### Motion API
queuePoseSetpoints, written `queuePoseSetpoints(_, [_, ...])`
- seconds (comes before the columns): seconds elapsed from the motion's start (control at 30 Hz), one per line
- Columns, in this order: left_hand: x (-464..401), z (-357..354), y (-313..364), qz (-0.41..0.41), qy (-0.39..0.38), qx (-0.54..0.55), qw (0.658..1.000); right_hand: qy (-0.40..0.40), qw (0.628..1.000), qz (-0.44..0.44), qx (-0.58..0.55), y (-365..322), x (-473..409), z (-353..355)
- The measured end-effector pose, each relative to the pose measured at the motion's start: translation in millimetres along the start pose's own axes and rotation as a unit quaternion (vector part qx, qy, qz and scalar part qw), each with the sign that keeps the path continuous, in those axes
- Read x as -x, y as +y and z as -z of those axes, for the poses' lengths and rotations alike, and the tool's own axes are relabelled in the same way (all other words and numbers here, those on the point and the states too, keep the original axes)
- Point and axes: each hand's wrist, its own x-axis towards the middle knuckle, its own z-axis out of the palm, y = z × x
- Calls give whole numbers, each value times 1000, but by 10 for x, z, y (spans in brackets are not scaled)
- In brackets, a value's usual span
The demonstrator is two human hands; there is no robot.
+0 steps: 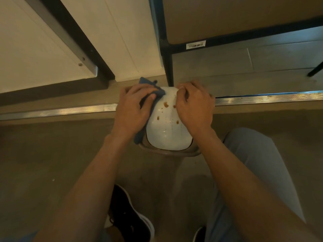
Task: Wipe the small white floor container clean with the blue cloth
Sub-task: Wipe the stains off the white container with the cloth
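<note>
A small white container [167,135] stands on the floor in front of me, its rounded top marked with several brown spots. My left hand [133,109] grips the blue cloth [158,92] and holds it against the container's upper left side. Parts of the cloth stick out above my fingers and below my wrist. On the container's right side, my right hand [193,106] holds it with curled fingers over the far top edge. A tan base rim [195,153] shows under the container's near edge.
A metal threshold strip [262,98] runs across the floor behind the container. A black table leg [168,67] stands just beyond it, a white panel [113,41] to the left. My black shoes [132,219] and bent knee [253,154] are close below.
</note>
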Motion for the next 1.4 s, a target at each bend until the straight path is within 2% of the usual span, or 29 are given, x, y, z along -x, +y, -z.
queuePoseSetpoints(0.1, [-189, 10, -24, 71, -15, 16, 997, -4, 1000, -1, 0, -11, -2, 7])
queuePoseSetpoints(0.17, [-351, -67, 60, 85, -29, 12, 996, 0, 1000, -6, 3, -17, -13, 11])
queuePoseSetpoints(0.3, [-181, -202, 178, 1, -18, -51, 999, 6, 1000, -2, 7, 0, -16, 7])
queuePoseSetpoints(0.4, [51, -102, 18, -7, 24, -5, 1000, 4, 1000, 0, 7, 7, 0, -7])
queuePoseSetpoints(0.57, [-313, -115, 11, 124, -34, 27, 991, -3, 1000, -5, 10, -15, 2, 5])
queuePoseSetpoints(0.6, [-394, -146, 100, 122, -40, 8, 992, -1, 1000, -5, 11, -16, 3, 11])
queuePoseSetpoints(0.7, [-401, -185, 212, 41, -52, -77, 995, 0, 1000, -3, 16, -24, 1, 11])
queuePoseSetpoints(0.8, [-205, -94, 12, -10, -31, -50, 998, -1, 1000, -1, 12, -15, -3, 11])
queuePoseSetpoints(0.93, [-292, -55, -70, 77, -45, 21, 996, -6, 1000, 1, 11, -26, -3, 17])
queuePoseSetpoints(1.03, [-541, -162, 148, 117, -88, -22, 989, -5, 1000, -8, 12, -46, -3, 29])
queuePoseSetpoints(1.13, [-463, -239, 203, 37, -89, -81, 992, -6, 1000, -9, 21, -40, -10, 30])
queuePoseSetpoints(1.2, [-245, -193, 118, -37, -40, -51, 997, -3, 1000, -6, 21, -25, -9, 27])
queuePoseSetpoints(1.27, [-70, -120, -21, -57, 0, 1, 998, -3, 1000, -4, 10, -22, 0, 25])
queuePoseSetpoints(1.3, [-55, -85, -66, -34, -4, 31, 999, -5, 1000, -5, 4, -26, 4, 23])
queuePoseSetpoints(1.4, [-248, -60, -32, 117, -67, 102, 986, -7, 1000, -10, -1, -39, 0, 23])
